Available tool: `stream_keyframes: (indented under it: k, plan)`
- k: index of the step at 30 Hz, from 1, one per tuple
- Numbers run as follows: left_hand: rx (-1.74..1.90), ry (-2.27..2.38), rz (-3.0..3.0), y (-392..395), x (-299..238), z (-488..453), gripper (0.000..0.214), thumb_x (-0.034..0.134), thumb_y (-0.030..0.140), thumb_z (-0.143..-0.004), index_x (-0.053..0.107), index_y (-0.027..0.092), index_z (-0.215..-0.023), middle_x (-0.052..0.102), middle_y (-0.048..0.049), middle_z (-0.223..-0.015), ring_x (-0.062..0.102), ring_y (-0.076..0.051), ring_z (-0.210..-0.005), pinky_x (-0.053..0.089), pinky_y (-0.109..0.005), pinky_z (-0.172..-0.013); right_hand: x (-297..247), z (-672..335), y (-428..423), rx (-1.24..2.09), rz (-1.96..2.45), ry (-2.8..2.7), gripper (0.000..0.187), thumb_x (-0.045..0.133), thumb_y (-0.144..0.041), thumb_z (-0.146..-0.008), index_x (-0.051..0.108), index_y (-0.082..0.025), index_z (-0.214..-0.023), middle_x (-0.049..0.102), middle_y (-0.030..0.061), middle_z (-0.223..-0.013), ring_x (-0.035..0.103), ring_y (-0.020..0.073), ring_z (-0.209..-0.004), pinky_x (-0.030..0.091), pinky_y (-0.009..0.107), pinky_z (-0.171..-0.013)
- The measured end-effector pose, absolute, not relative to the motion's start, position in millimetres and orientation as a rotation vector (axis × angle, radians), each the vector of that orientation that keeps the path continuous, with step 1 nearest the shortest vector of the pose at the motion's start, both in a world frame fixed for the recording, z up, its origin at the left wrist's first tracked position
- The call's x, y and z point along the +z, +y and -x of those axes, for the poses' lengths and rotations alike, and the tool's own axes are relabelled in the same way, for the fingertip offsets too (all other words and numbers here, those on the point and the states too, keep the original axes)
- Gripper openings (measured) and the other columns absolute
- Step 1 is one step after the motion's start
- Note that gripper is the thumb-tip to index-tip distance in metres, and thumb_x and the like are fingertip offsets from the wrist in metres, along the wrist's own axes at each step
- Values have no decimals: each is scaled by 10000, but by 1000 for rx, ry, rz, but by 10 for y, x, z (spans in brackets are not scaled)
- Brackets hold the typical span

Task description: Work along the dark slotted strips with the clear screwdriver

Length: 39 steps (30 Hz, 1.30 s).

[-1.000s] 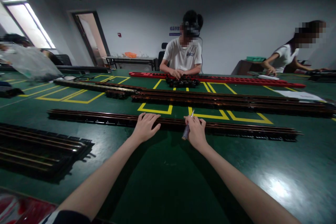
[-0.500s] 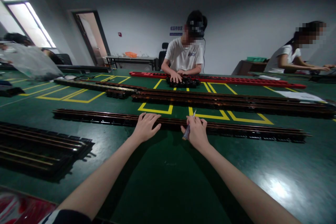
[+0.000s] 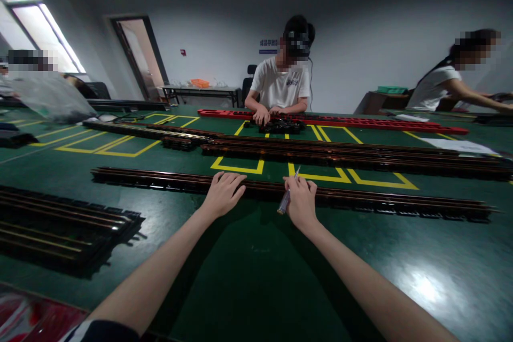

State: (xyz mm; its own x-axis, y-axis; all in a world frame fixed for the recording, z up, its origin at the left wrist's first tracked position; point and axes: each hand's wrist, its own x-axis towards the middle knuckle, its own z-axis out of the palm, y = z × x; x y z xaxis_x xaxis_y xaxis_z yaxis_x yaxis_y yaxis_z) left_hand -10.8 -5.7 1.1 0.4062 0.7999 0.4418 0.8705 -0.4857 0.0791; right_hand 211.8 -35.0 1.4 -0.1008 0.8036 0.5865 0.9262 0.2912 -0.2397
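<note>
A long dark rail strip (image 3: 380, 201) with copper-coloured lines lies across the green table in front of me. My left hand (image 3: 223, 192) rests over its middle part, fingers stretched across the strip and thumb apart. Just to the right, my right hand (image 3: 301, 199) is closed around a screwdriver (image 3: 284, 202) with a translucent purplish handle and a thin metal tip pointing up and away. That hand also touches the strip, its fingertips over the far edge. The undersides of both hands are hidden.
Beyond lies a longer bundle of dark strips (image 3: 352, 157); another stack (image 3: 60, 224) sits at the left. A person (image 3: 280, 85) opposite handles black parts (image 3: 282, 126) beside a red ladder-like frame (image 3: 401, 125). Yellow tape (image 3: 236, 168) marks the green table (image 3: 256, 278).
The strip under my hands has slid to the right, while both hands stay nearly where they were. Across the table, the person's hand has shifted slightly left.
</note>
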Motion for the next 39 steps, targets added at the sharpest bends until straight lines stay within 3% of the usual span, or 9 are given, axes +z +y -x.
stream_keyframes:
  k: [6,12,15,20,28,35,39]
  plan:
    - [-642,-1496,2501,-56,8,110,400,277,367,-942,543,219,-1202,626,-74,-1179,527,-216,-1127,265,-432,-1032,3,-2167,-365,-200,1487,-1956,228,442,5,-705,424,-216,-759,662,96,-939,550,263,-942,330,402,-827]
    - [-633,-1489,2506,-64,15,107,405,280,368,-941,540,203,-1206,621,-82,-1185,526,-222,-1125,263,-438,-1030,-14,-2157,-347,-195,1423,-2056,64,525,-180,-786,476,-197,-824,643,101,-944,551,263,-946,325,415,-863]
    - [-629,-1491,2507,-66,20,107,401,285,371,-940,538,208,-1205,623,-79,-1186,528,-219,-1124,267,-434,-1028,2,-2135,-338,-227,1528,-2050,71,525,-237,-818,500,-179,-851,637,105,-885,557,269,-900,330,421,-848]
    - [-615,-1476,2507,-63,16,115,411,283,367,-944,534,181,-1212,622,-90,-1188,524,-224,-1133,270,-438,-1025,26,-2081,-353,-281,1544,-2032,37,524,-180,-797,509,-177,-830,651,93,-885,563,256,-907,323,405,-848]
    - [-603,-1491,2486,-52,12,108,420,294,373,-942,539,172,-1218,622,-95,-1190,526,-232,-1138,291,-440,-1016,-20,-2163,-329,-330,1573,-1899,203,406,-20,-808,473,-199,-742,681,75,-881,573,236,-878,336,372,-814]
    - [-612,-1506,2486,-50,17,107,419,286,372,-943,544,178,-1211,627,-90,-1181,529,-230,-1133,288,-447,-1021,14,-2183,-348,-248,1526,-1974,168,467,-29,-731,472,-193,-765,668,92,-906,565,236,-881,343,369,-838]
    - [-623,-1496,2489,-46,9,115,418,276,378,-944,542,191,-1206,628,-88,-1179,527,-222,-1134,285,-443,-1024,26,-2159,-355,-241,1484,-2073,50,521,-170,-765,491,-182,-802,650,104,-915,556,251,-910,331,391,-867]
